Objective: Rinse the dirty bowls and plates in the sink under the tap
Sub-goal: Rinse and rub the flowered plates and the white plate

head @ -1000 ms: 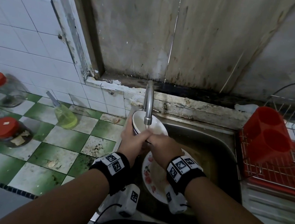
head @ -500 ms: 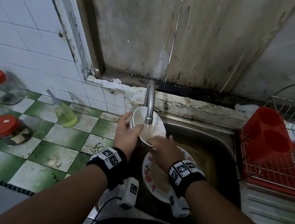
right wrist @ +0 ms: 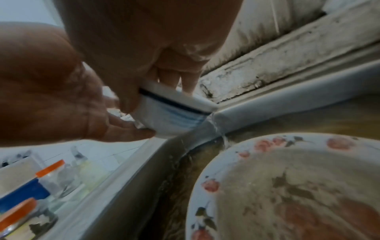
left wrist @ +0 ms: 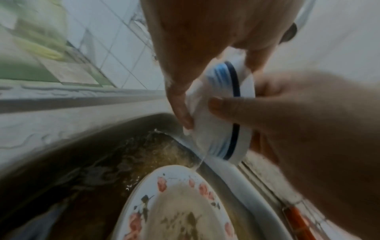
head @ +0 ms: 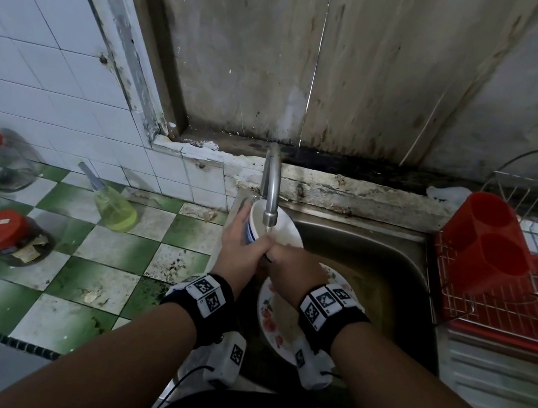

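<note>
Left hand point(head: 241, 245) grips the white bowl point(head: 273, 225) from its 9 o'clock side, fingers curled round the blue-banded outer wall, thumb near the rim. Right hand point(head: 293, 269) clamps the same bowl at its 6 o'clock edge: thumb point(left wrist: 224, 105) on the outside, fingers hooked over the rim into the inside. Bowl held tilted, mouth turned up toward the tap point(head: 271, 187), directly under the spout; a thin stream falls into it. Water runs off the bowl's low edge into the sink point(head: 375, 250).

Below the hands, toward 6 o'clock, a flowered plate point(head: 273, 322) lies in the sink, smeared with brown residue, murky water around it.

At 3 o'clock, red cutlery holder point(head: 486, 248) on a wire drying rack point(head: 505, 306). At 9 o'clock, on the green-checked counter point(head: 115, 251), a yellow soap bottle point(head: 115, 206) and two red-lidded jars point(head: 10, 236).
</note>
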